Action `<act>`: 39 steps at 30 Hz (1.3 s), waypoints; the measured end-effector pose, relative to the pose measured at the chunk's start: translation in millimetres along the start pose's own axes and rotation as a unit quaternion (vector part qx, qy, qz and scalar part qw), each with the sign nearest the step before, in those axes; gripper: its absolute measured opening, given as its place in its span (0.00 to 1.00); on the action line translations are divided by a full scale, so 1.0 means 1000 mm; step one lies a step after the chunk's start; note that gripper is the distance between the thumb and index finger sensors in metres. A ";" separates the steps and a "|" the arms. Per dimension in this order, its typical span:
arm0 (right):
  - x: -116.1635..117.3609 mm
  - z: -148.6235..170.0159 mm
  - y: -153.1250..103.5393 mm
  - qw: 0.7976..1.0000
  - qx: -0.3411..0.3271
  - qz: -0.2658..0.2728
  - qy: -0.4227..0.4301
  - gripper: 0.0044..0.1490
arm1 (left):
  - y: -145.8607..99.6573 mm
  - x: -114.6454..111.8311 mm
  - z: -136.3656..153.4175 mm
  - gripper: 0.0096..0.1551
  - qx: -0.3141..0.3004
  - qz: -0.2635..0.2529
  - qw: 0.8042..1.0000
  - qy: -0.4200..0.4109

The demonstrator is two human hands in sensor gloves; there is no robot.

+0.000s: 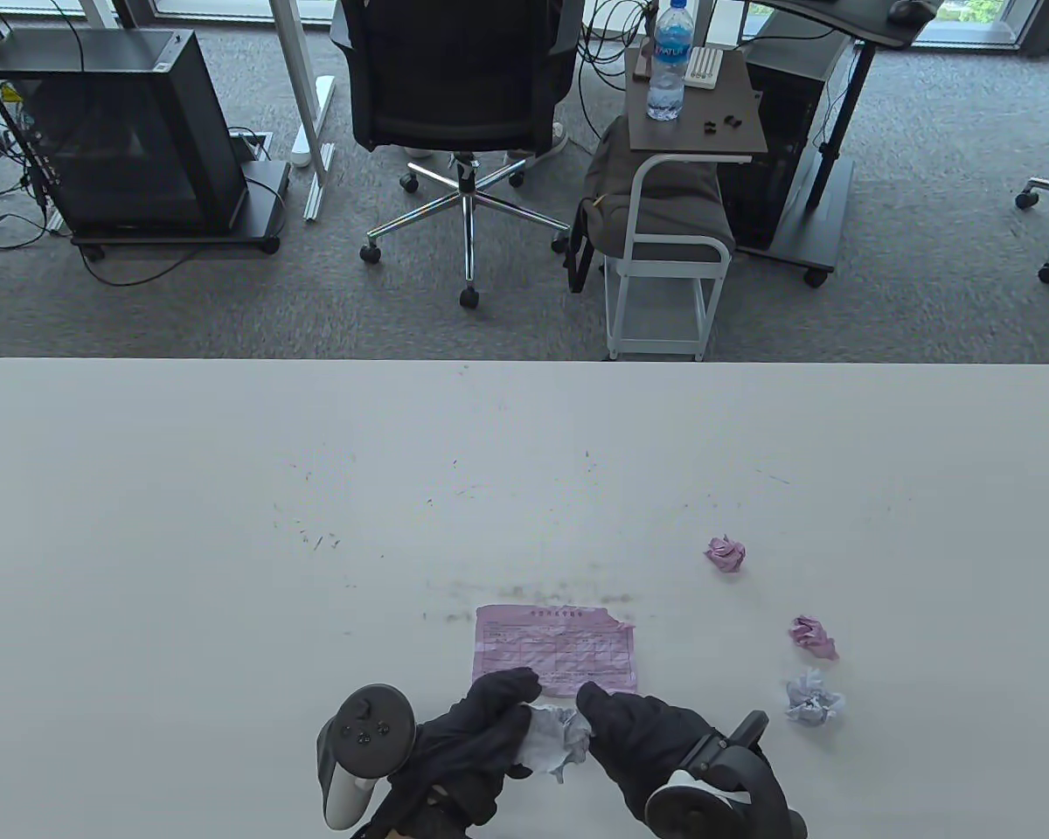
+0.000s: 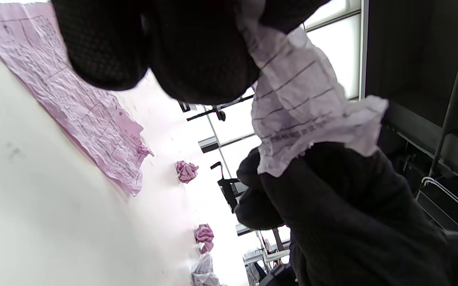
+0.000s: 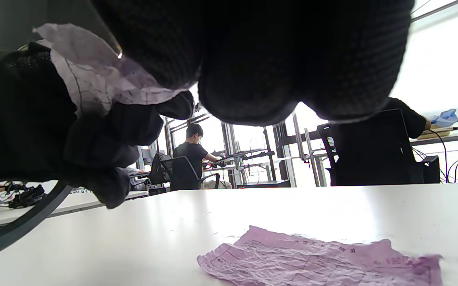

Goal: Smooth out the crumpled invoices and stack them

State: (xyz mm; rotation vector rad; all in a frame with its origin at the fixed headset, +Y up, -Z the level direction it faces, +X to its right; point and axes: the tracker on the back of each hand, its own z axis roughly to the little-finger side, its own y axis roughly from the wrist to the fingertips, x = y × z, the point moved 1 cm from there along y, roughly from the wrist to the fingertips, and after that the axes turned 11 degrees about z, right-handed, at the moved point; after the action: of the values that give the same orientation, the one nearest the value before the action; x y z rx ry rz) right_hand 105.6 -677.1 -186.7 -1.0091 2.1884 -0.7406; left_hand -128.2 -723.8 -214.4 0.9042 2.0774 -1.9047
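A flattened pink invoice (image 1: 555, 648) lies on the white table (image 1: 227, 542) near the front edge; it also shows in the left wrist view (image 2: 74, 99) and the right wrist view (image 3: 316, 258). Both gloved hands hold a crumpled pale lilac-white invoice (image 1: 555, 738) just above the table, in front of the pink sheet. My left hand (image 1: 481, 734) grips its left side and my right hand (image 1: 638, 734) grips its right side. The paper is partly opened, with printed lines showing (image 2: 304, 115) (image 3: 94, 79).
Two crumpled pink balls (image 1: 725, 553) (image 1: 813, 636) and one crumpled pale ball (image 1: 811, 699) lie to the right of the hands. Beyond the table's far edge stand an office chair (image 1: 463, 105) and a small side table with a water bottle (image 1: 669, 61).
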 end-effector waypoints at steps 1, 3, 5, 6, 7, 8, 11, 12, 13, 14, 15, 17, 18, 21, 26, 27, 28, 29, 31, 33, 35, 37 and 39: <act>0.000 0.001 0.000 1.000 0.005 -0.002 0.007 0.31 | 0.000 0.000 0.000 0.25 0.000 -0.002 1.000 -0.002; 0.001 0.006 0.000 1.000 0.021 -0.009 0.018 0.30 | 0.001 0.000 0.000 0.25 0.002 0.001 1.000 0.004; 0.001 0.012 -0.001 0.998 0.043 -0.016 0.041 0.30 | 0.002 0.000 0.000 0.26 0.003 0.014 1.000 0.010; 0.001 0.016 -0.001 0.997 0.055 -0.019 0.051 0.29 | 0.003 -0.001 -0.001 0.25 0.002 0.024 0.999 0.021; 0.001 0.019 -0.002 0.996 0.065 -0.022 0.054 0.29 | 0.003 0.000 -0.001 0.25 0.000 0.031 0.999 0.033; 0.002 0.022 -0.002 0.995 0.077 -0.031 0.050 0.29 | 0.003 0.000 -0.001 0.25 0.006 0.028 0.999 0.040; 0.001 0.026 -0.005 0.996 0.082 -0.027 0.028 0.33 | 0.002 0.000 0.002 0.25 0.030 0.016 0.999 0.025; -0.002 0.026 -0.006 0.996 0.081 -0.009 0.028 0.37 | 0.002 0.001 0.003 0.25 0.038 0.011 0.999 0.019; -0.003 0.025 -0.005 0.996 0.076 -0.002 0.037 0.40 | 0.002 0.001 0.004 0.25 0.043 0.011 0.999 0.015; -0.006 0.021 -0.005 0.996 0.058 0.010 0.061 0.44 | 0.002 0.001 0.006 0.25 0.053 0.015 0.998 0.008; -0.007 0.018 -0.004 0.996 0.045 0.017 0.075 0.46 | 0.002 0.000 0.007 0.25 0.058 0.018 0.998 0.003; -0.008 0.006 -0.002 0.996 -0.002 0.009 0.094 0.51 | 0.002 -0.002 0.011 0.25 0.083 0.026 0.996 -0.026; -0.007 0.001 -0.001 0.996 -0.016 -0.001 0.086 0.52 | 0.002 -0.003 0.013 0.25 0.091 0.036 0.994 -0.042; 0.004 -0.018 0.001 0.995 -0.073 -0.067 0.007 0.54 | 0.003 -0.010 0.019 0.26 0.099 0.080 0.985 -0.119; 0.016 -0.023 0.003 0.994 -0.084 -0.051 -0.045 0.34 | 0.005 -0.017 0.020 0.26 0.093 0.134 0.970 -0.180; 0.016 -0.021 0.004 0.995 -0.079 -0.044 -0.039 0.26 | 0.005 -0.016 0.020 0.26 0.093 0.135 0.971 -0.172; 0.015 -0.017 0.003 0.997 -0.062 -0.041 -0.022 0.25 | 0.005 -0.015 0.019 0.26 0.092 0.134 0.975 -0.152; 0.014 -0.013 0.003 0.998 -0.046 -0.042 -0.005 0.24 | 0.005 -0.014 0.019 0.26 0.092 0.132 0.978 -0.134; 0.013 -0.003 0.002 0.998 -0.003 -0.045 0.051 0.23 | 0.007 -0.012 0.015 0.26 0.089 0.129 0.985 -0.073; 0.013 0.005 0.000 0.996 0.024 -0.047 0.073 0.22 | 0.007 -0.010 0.012 0.27 0.084 0.116 0.989 -0.038; 0.011 0.015 -0.002 0.994 0.049 -0.050 0.079 0.22 | 0.005 -0.004 0.009 0.32 0.054 0.086 0.995 -0.012; 0.012 0.023 -0.004 0.990 0.071 -0.070 0.102 0.22 | 0.003 0.002 0.003 0.44 -0.006 0.072 0.997 -0.010; 0.013 0.026 -0.005 0.986 0.085 -0.068 0.128 0.22 | 0.001 0.007 -0.006 0.54 -0.053 0.057 0.997 0.018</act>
State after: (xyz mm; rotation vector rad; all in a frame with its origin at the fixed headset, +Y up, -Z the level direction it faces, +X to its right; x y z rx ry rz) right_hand 120.1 -696.7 -204.1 -1.0296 2.2376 -1.1550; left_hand -131.4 -715.6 -217.3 1.0175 2.0760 -1.7174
